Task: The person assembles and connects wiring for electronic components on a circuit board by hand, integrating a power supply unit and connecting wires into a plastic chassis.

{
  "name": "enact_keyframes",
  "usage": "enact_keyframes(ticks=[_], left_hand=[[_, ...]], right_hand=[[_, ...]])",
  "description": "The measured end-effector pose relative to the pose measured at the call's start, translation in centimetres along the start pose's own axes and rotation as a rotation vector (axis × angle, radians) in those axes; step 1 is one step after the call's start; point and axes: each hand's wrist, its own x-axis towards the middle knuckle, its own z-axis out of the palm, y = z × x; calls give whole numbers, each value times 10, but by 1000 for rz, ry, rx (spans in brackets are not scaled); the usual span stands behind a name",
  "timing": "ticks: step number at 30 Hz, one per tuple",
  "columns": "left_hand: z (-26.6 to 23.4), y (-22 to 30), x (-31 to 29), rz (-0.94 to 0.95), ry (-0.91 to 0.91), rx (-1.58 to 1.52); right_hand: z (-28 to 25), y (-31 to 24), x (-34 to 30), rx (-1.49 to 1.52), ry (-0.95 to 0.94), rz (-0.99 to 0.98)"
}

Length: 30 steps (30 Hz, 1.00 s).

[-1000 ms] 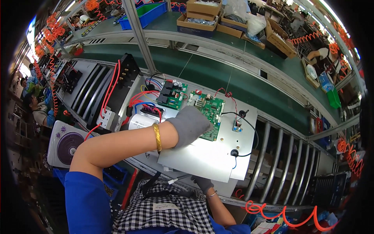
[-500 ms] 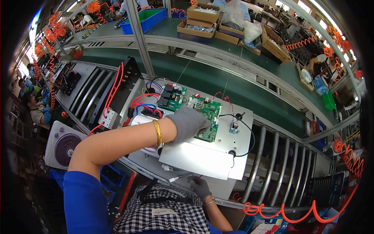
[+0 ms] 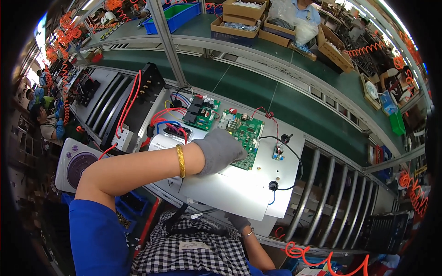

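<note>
My left hand [image 3: 224, 151], in a grey glove, reaches over the lower left part of a green circuit board [image 3: 251, 138]. Its fingers are curled together at the board; whatever they hold is hidden under the glove. Just below lies a loose shiny metal sheet [image 3: 230, 193], overlapping the larger metal panel [image 3: 283, 200] that carries the board. My right hand [image 3: 238, 221], gloved too, is at the sheet's near edge, its fingers hidden beneath. A cable with a white connector [image 3: 197, 215] lies beside it. A second green board [image 3: 202, 112] with black relays sits to the left.
Red wires run to a white terminal block [image 3: 123, 139] on the left. Metal rollers [image 3: 322, 195] lie to the right, with a coiled orange hose [image 3: 322, 260] below them. Beyond, a shelf holds cardboard boxes [image 3: 235, 30] and a blue bin [image 3: 172, 18].
The loose metal sheet has shifted nearer to me and now covers my right hand's fingers. My left hand stays over the board. The whole view has shifted slightly.
</note>
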Motion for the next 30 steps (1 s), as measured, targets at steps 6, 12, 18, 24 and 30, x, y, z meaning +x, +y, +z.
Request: enact_keyframes(ticks=[6,12,18,24,30], left_hand=[[-11,16,3,-46,-76,97],[-6,11,1,-84,-59,51],[8,6,6,-152,8,63],[19,14,11,6,224,196],[49,4,15,-123,555,32]], right_hand=[[-5,14,3,-125,-40,-35],[-31,-56,3,177,-110,297],[-29,-59,3,145,-105,193],[-20,-57,17,-5,-112,-60],[-8,-73,21,-126,-255,49]])
